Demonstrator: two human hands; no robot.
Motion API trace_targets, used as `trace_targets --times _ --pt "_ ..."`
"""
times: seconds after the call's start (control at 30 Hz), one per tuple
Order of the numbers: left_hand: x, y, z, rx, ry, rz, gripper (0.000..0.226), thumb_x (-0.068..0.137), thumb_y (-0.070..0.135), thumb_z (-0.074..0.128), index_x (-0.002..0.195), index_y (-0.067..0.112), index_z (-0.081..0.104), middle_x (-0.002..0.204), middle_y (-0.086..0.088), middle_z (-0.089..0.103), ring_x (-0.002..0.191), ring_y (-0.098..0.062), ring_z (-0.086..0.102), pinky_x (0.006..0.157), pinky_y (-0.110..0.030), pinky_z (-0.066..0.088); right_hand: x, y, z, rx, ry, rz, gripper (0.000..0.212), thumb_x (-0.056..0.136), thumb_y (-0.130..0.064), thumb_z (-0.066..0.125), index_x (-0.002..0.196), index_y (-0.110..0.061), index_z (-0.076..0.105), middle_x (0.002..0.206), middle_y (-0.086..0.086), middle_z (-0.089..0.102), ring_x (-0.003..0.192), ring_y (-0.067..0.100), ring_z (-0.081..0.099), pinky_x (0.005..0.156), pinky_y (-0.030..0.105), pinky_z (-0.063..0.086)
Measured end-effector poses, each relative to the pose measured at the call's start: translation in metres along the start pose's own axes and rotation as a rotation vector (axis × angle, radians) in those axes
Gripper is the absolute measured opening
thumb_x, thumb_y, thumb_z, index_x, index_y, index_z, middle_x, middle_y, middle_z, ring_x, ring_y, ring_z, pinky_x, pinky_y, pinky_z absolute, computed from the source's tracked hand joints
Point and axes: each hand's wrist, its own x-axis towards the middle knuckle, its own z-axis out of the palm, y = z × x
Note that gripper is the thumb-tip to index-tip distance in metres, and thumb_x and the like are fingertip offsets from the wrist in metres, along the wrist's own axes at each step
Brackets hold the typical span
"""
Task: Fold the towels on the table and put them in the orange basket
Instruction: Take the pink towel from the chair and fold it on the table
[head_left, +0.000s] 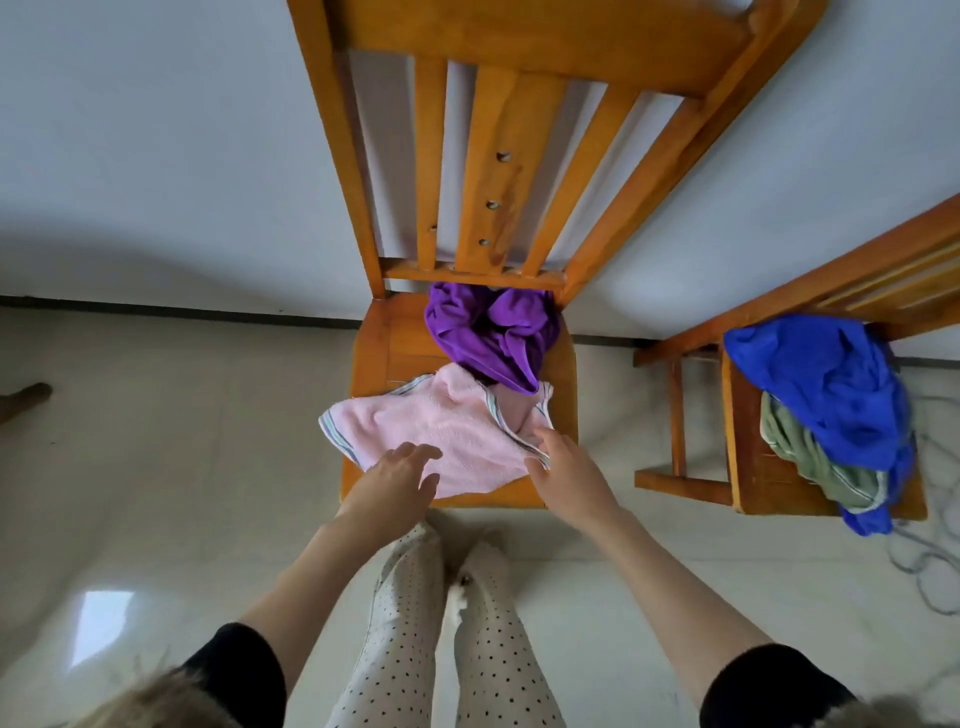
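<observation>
A pink towel (441, 426) with striped edges lies crumpled on the seat of a wooden chair (374, 353). Behind it a purple towel (488, 332) is bunched against the chair back. My left hand (400, 478) hovers over the pink towel's near left part with fingers spread. My right hand (561, 467) rests at the towel's right striped edge, its fingertips touching the cloth; whether it pinches the edge I cannot tell. No orange basket shows in view.
A second wooden chair (753, 467) stands at the right with a blue towel (831, 395) heaped over a green one (810, 457). Grey cable (924, 561) lies on the tiled floor beside it. My legs stand right in front of the near chair.
</observation>
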Motion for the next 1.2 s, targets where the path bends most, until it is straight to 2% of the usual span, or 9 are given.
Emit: trace_targets --times 0.2,0.3,0.47,0.57,0.7,0.8,0.9,1.1,1.2 --pt "0.068 0.011 0.037 0.091 0.002 0.051 0.036 0.097 0.018 0.043 0.133 0.020 0.049 0.146 -0.001 0.037 0.132 -0.021 0.035 0.105 -0.036 0.036 0.063 0.047 0.032 -0.053 -0.053 0.012 0.028 0.097 -0.020 0.044 0.123 -0.015 0.053 0.119 0.002 0.059 0.109 0.019 0.056 0.087 0.020 0.042" --pt "0.095 0.012 0.055 0.156 0.045 0.084 0.036 0.096 0.014 0.044 0.131 0.021 0.051 0.149 -0.002 0.033 0.137 -0.021 0.027 0.105 -0.037 0.037 0.086 0.065 0.050 -0.127 -0.078 -0.008 0.032 0.097 -0.024 0.044 0.126 -0.014 0.052 0.120 0.005 0.060 0.111 0.021 0.056 0.093 0.031 0.048" --pt "0.135 0.017 0.082 0.244 -0.004 0.146 0.046 0.094 0.005 0.042 0.138 0.020 0.042 0.151 0.000 0.027 0.138 -0.019 0.022 0.107 -0.033 0.034 0.108 0.082 0.073 -0.120 -0.040 -0.107 0.017 0.093 -0.024 0.054 0.101 -0.016 0.067 0.097 0.000 0.064 0.086 0.015 0.062 0.071 0.018 0.048" --pt "0.155 0.024 0.093 0.332 -0.003 0.169 0.050 0.091 0.001 0.041 0.139 0.017 0.038 0.152 -0.001 0.024 0.139 -0.020 0.020 0.107 -0.030 0.032 0.116 0.089 0.077 -0.111 -0.078 -0.104 0.017 0.091 -0.023 0.058 0.086 -0.011 0.069 0.084 0.001 0.064 0.075 0.015 0.061 0.072 0.031 0.054" --pt "0.162 0.027 0.093 0.462 0.005 0.199 0.043 0.090 0.007 0.046 0.132 0.017 0.046 0.148 0.000 0.029 0.136 -0.027 0.020 0.104 -0.033 0.027 0.109 0.086 0.068 0.003 -0.035 -0.110 0.017 0.090 -0.026 0.058 0.088 -0.012 0.068 0.087 -0.003 0.064 0.077 0.014 0.063 0.072 0.025 0.055" --pt "0.150 0.031 0.074 0.403 0.067 0.303 0.024 0.086 0.020 0.063 0.107 0.012 0.064 0.129 -0.005 0.054 0.126 -0.031 0.039 0.096 -0.042 0.036 0.094 0.077 0.052 0.111 -0.026 -0.156 0.016 0.090 -0.025 0.059 0.087 -0.013 0.068 0.087 0.001 0.067 0.078 0.014 0.062 0.076 0.032 0.055" --pt "0.127 0.032 0.050 0.281 0.162 0.357 0.016 0.071 0.014 0.078 0.080 0.008 0.066 0.095 -0.007 0.068 0.110 -0.034 0.057 0.084 -0.044 0.045 0.078 0.061 0.032 0.192 -0.066 -0.176 0.016 0.090 -0.024 0.057 0.084 -0.011 0.066 0.084 0.005 0.064 0.079 0.018 0.058 0.075 0.038 0.052" --pt "0.057 0.040 0.002 0.072 0.210 0.282 0.011 0.072 0.005 0.072 0.074 0.004 0.061 0.074 -0.010 0.064 0.076 -0.028 0.059 0.073 -0.030 0.042 0.042 0.014 -0.008 0.189 -0.193 -0.245 0.022 0.091 -0.027 0.054 0.083 -0.007 0.061 0.077 0.006 0.062 0.071 0.020 0.055 0.061 0.036 0.045" --pt "0.025 0.046 -0.026 -0.076 0.286 0.206 0.006 0.073 0.004 0.067 0.075 0.007 0.062 0.072 0.002 0.062 0.072 -0.018 0.054 0.067 -0.023 0.041 0.024 -0.009 -0.032 0.186 -0.183 -0.330 0.020 0.090 -0.024 0.056 0.081 -0.007 0.061 0.074 0.004 0.060 0.068 0.020 0.051 0.059 0.032 0.036"
